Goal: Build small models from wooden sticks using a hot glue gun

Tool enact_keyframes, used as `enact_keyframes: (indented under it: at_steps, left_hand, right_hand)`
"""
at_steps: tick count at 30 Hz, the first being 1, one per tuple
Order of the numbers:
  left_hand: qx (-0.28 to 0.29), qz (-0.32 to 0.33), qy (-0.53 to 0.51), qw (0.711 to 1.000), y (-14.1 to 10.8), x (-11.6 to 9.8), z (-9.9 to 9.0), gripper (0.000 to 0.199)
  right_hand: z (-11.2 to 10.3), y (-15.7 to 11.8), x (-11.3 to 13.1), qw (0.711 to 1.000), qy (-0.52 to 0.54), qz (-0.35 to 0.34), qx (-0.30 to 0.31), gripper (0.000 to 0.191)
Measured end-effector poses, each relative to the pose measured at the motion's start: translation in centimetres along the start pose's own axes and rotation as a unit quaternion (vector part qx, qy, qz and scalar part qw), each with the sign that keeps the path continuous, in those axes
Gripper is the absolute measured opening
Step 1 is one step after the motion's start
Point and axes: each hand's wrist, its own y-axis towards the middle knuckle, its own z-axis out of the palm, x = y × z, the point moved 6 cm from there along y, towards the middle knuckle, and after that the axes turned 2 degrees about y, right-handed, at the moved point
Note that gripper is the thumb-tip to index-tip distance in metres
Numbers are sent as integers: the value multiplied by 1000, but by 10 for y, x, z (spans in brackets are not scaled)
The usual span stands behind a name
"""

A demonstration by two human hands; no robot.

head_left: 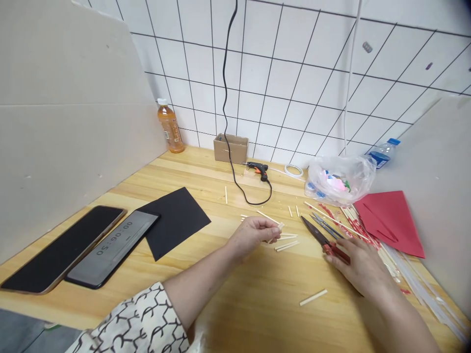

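Note:
My left hand (257, 231) is closed in a pinch over the middle of the table. A short pale wooden stick piece (281, 226) pokes out between its thumb and fingertips. Several cut sticks (287, 246) lie around and beneath that hand. To the right, my right hand (362, 264) curls over the handles of dark-bladed, red-handled scissors (319, 236), thumb on one side and fingers on the other. Their blades point away and lie at the table. A second, silver pair of scissors (326, 224) rests right beside them. Nearer me lies a single cut stick (313, 297).
Black paper (180, 220) and two phones (114, 247) (66, 247) lie left. At the back stand a bottle (171, 128), a cardboard box (231, 148), a corded glue gun (258, 169) and tape (293, 170). A plastic bag (340, 179), red paper (393, 220) and stick bundles (371, 235) occupy the right.

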Motion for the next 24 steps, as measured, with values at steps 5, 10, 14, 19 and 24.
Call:
enact_keyframes:
  at_steps: [5,10,14,19,24]
  left_hand:
    - [40,3,18,999,-3,3,9,29]
    - [54,33,8,998,-3,5,11,27]
    - [29,70,50,996,-2,-5,7,22]
    - [84,91,223,967,-2,-12,3,13]
    - [178,71,370,909,1,5,-2,12]
  right_hand:
    - [3,0,70,935,353,-26,40,41]
    - [17,5,122,856,513,-27,54,30]
    - [11,7,126,897,437,-57,-14,25]
    - [9,4,131,947,298,-123,2,20]
    - [30,-2,145,957,204,-200,55,15]
